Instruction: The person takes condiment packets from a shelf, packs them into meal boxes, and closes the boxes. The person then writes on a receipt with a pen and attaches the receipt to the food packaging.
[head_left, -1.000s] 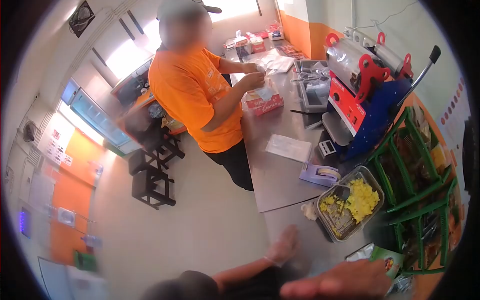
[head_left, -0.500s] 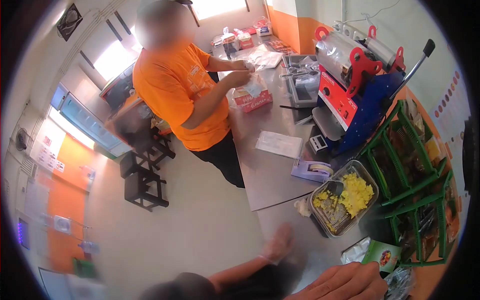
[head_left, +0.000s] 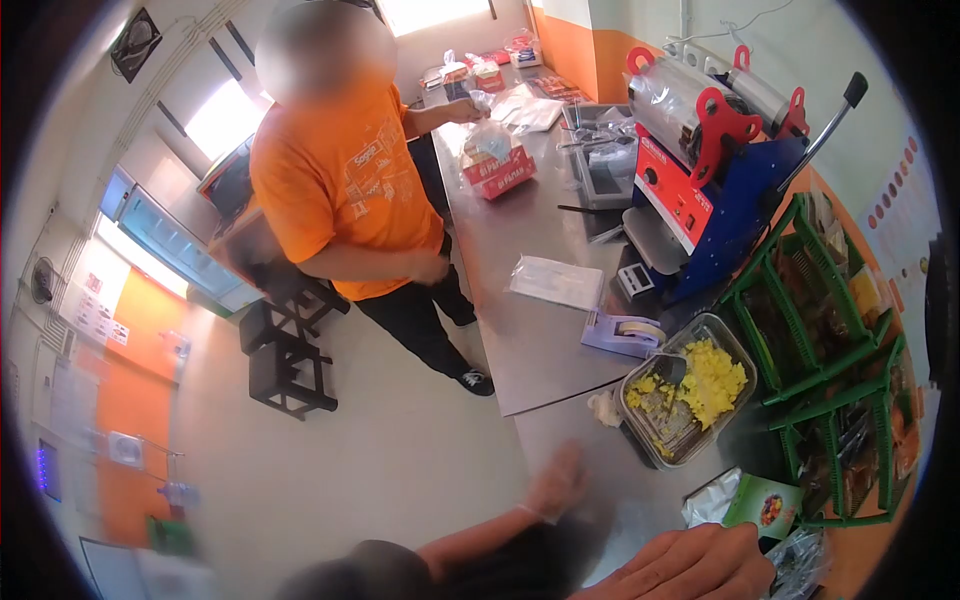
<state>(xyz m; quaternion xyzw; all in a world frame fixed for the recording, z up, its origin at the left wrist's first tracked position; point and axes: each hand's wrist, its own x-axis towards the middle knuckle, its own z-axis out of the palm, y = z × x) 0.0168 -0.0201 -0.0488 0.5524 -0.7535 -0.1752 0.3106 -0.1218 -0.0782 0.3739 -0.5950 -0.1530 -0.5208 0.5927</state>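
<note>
My left hand (head_left: pixel 557 484), in what looks like a thin clear glove, is over the counter's near edge. Blur hides its fingers and anything in them. At the bottom, my right hand (head_left: pixel 690 566) shows its back with the fingers bent together; whatever is beneath them is hidden. Near the right hand lie a green printed packet (head_left: pixel 765 508) and crinkled clear plastic (head_left: pixel 798 562). Farther up the counter, a clear tray (head_left: pixel 655 448) holds crumbled yellow food (head_left: pixel 715 385) and a dark utensil.
A co-worker in an orange shirt (head_left: pixel 345 190) stands by a red-and-white box (head_left: pixel 500 175) in a plastic bag. Along the counter (head_left: pixel 530 365) are a tape dispenser (head_left: pixel 622 335), a white pack (head_left: pixel 557 283), a sealing machine (head_left: pixel 690 200) and green baskets (head_left: pixel 815 310). Black stools (head_left: pixel 285 365) stand behind.
The co-worker has turned and lowered one hand to their side, while the other stays by the bagged box. The box has shifted slightly. My hands stay in nearly the same places.
</note>
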